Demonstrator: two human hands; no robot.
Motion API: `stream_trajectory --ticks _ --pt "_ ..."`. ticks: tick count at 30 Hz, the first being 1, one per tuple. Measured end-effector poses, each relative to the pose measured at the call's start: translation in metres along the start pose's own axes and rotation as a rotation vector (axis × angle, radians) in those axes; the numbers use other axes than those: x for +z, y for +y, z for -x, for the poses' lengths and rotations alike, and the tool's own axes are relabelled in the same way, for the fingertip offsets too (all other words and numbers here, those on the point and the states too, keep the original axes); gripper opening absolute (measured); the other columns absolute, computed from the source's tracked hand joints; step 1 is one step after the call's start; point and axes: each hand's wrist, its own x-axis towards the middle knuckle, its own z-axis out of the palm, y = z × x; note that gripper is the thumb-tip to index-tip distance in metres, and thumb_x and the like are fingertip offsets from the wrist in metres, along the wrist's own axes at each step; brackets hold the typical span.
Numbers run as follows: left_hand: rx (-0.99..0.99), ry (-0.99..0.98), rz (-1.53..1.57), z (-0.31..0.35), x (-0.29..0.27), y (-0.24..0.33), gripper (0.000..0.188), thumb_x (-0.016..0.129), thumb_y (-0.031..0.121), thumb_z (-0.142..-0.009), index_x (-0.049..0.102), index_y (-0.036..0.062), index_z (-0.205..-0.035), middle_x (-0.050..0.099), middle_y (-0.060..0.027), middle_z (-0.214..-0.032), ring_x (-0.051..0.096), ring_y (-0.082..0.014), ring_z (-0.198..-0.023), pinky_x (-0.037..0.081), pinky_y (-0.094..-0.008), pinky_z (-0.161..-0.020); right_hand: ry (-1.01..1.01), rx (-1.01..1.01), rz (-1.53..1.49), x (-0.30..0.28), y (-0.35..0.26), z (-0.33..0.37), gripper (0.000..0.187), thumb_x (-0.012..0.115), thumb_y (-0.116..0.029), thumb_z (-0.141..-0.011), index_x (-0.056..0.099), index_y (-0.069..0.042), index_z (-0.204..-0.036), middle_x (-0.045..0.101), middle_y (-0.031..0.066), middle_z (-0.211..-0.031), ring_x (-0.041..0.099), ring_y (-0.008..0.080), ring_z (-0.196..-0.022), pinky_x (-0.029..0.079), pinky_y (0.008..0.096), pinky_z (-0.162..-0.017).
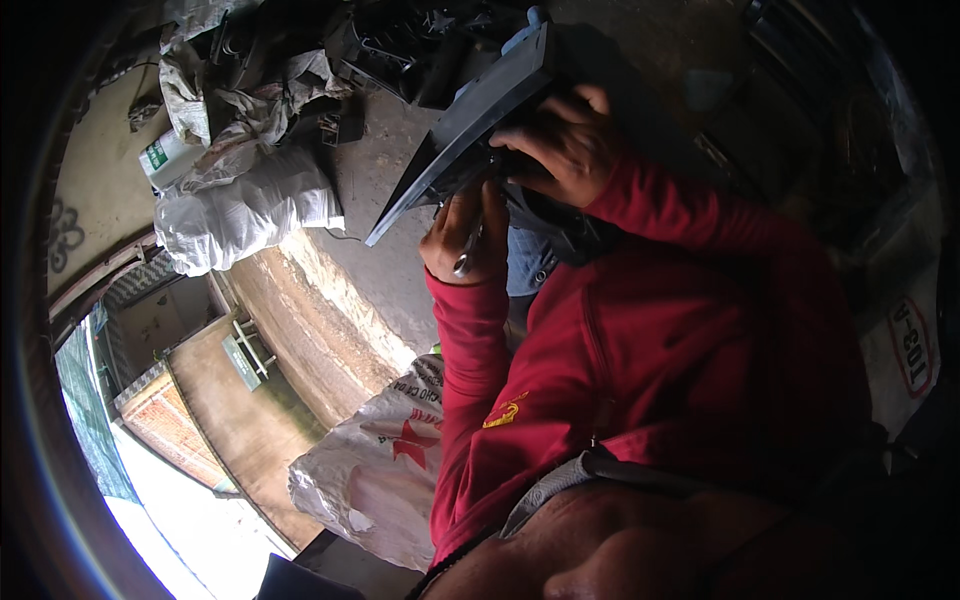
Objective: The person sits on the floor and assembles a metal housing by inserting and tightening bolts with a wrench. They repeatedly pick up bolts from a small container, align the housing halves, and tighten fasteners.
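A dark, flat plastic panel [470,115] stands tilted in front of me, its outer side facing left and its inner side toward my hands. My left hand [466,232] is closed around a slim silver wrench [468,250], whose ringed end sticks out near my wrist. The fingertips of that hand reach up to the panel's inner side, where the tool's other end is hidden. Higher up, my right hand [568,145] has bent fingers against the same inner side. Whatever its fingertips pinch there lies in shadow and cannot be made out.
White plastic sacks [245,205] and a white container [168,160] sit at the left. Dark plastic parts [400,45] are heaped at the far side. A large printed sack [375,460] stands by my left arm. Beyond is a bright doorway [200,520].
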Motion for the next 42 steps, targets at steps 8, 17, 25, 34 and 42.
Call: stream_trajectory --ticks 8,17,25,34,42 --pt "0.146 -0.114 -0.198 -0.025 0.004 0.005 0.014 0.065 0.021 -0.089 0.067 0.0067 -0.089 0.068 -0.0131 -0.075 0.067 -0.0321 -0.059 0.051 -0.0363 -0.047 0.020 0.023 0.003 0.000 -0.001 0.001 0.058 0.080 -0.034 -0.069 0.057 -0.028 -0.122 0.066 -0.0053 -0.099 0.055 0.0193 -0.102 0.032 0.0495 -0.094" --pt "-0.566 -0.109 0.821 0.026 0.018 -0.033 0.062 0.043 0.049 -0.100 0.059 -0.0085 -0.118 0.071 -0.0154 -0.081 0.068 -0.0191 -0.063 0.052 -0.0273 -0.050 0.011 0.022 0.040 -0.002 -0.001 0.002 0.048 0.086 -0.034 -0.060 0.061 -0.028 -0.101 0.063 -0.0134 -0.094 0.056 0.0122 -0.101 0.031 0.0405 -0.091" --pt "-0.291 0.033 0.411 0.013 0.000 -0.010 0.029 0.061 0.024 -0.096 0.070 -0.0021 -0.105 0.073 -0.0125 -0.083 0.070 -0.0194 -0.066 0.052 -0.0269 -0.053 0.030 -0.005 -0.009 -0.004 -0.001 -0.004 0.051 0.082 -0.036 -0.068 0.058 -0.026 -0.111 0.063 -0.0071 -0.092 0.056 0.0165 -0.097 0.033 0.0467 -0.090" --pt "0.165 -0.232 -0.347 -0.029 -0.006 0.023 0.020 0.065 0.019 -0.086 0.067 0.0131 -0.106 0.064 -0.0075 -0.071 0.063 -0.0289 -0.054 0.052 -0.0374 -0.049 0.045 0.051 0.021 0.003 -0.007 -0.001 0.055 0.080 -0.035 -0.069 0.057 -0.028 -0.118 0.066 -0.0056 -0.097 0.056 0.0216 -0.103 0.032 0.0499 -0.093" --pt "-0.483 -0.033 0.814 0.018 0.022 -0.024 0.047 0.050 0.038 -0.100 0.066 -0.0057 -0.105 0.071 -0.0131 -0.077 0.070 -0.0206 -0.065 0.054 -0.0275 -0.051 0.020 0.007 0.033 -0.004 0.004 0.002 0.046 0.082 -0.036 -0.066 0.060 -0.026 -0.106 0.063 -0.0108 -0.089 0.056 0.0141 -0.095 0.034 0.0452 -0.091"
